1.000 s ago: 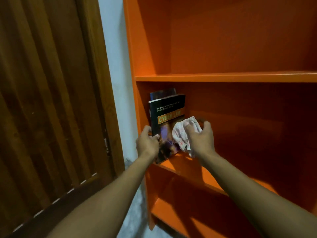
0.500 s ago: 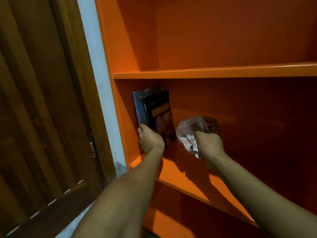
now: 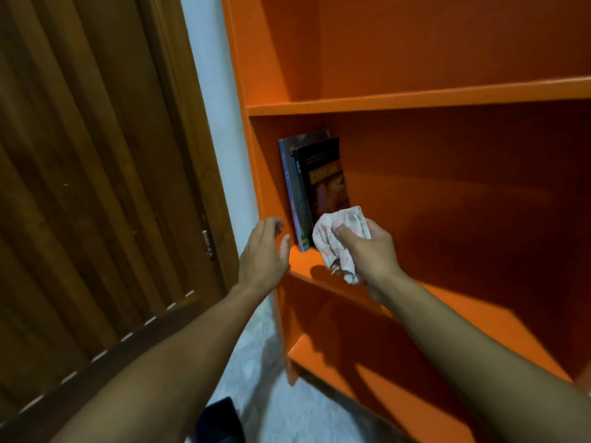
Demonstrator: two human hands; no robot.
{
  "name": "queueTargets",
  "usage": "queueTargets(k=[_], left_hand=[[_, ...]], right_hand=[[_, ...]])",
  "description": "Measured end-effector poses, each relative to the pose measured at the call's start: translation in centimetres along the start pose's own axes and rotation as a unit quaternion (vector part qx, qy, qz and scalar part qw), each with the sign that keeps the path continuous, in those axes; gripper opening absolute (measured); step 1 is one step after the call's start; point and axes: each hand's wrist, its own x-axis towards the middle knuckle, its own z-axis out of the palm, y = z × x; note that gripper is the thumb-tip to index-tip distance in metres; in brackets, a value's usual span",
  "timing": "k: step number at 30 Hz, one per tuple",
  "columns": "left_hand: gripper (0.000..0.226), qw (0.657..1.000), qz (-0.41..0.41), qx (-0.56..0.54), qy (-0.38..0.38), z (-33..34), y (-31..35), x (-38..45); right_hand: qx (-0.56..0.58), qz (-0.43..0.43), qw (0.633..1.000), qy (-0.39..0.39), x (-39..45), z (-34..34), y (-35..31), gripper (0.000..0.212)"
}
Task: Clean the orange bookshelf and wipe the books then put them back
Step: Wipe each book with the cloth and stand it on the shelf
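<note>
Head view: two books are seen standing upright at the left end of the middle shelf of the orange bookshelf [image 3: 415, 99], a blue-spined book [image 3: 289, 187] against the side panel and a black book [image 3: 323, 180] leaning on it. The white checked cloth [image 3: 339, 241] is bunched and grasped in the right hand [image 3: 372, 251], just in front of the black book's lower corner; whether the cloth touches the cover cannot be told. The left hand [image 3: 263, 251] is released, fingers relaxed, at the front edge of the side panel, and nothing is held by it. A wooden door [image 3: 96, 187] stands to the left.

With neither book steadied, the black book could be tipped rightward or slid off the shelf's front edge if it is brushed by the cloth. A loose tail of the cloth could catch a corner and drag the book out. Wiping around the standing books would probably leave dust beneath them.
</note>
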Motion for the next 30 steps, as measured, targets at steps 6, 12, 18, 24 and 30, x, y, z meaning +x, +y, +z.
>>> queueTargets(k=[6,12,18,24,30], left_hand=[[0.030,0.995,-0.055,0.012,-0.078,-4.1,-4.7,-9.4],[0.033,0.964,-0.191,0.021,-0.185,-5.0,-10.1,-22.0],[0.034,0.856,-0.354,0.006,-0.378,-2.2,-13.4,-33.8],[0.058,0.780,-0.421,0.064,-0.458,1.5,-14.2,-40.4],[0.059,0.758,-0.455,0.102,-0.457,4.2,-14.5,-41.4]], right_hand=[[0.000,0.050,0.997,-0.058,-4.6,4.3,3.7,0.006],[-0.040,0.106,0.989,-0.092,-7.9,7.7,9.6,0.011],[-0.122,0.144,0.965,-0.180,-9.0,10.4,13.8,0.011],[-0.134,0.143,0.955,-0.221,-9.3,11.7,14.6,0.025],[-0.112,0.168,0.955,-0.218,-8.7,10.8,15.8,0.018]])
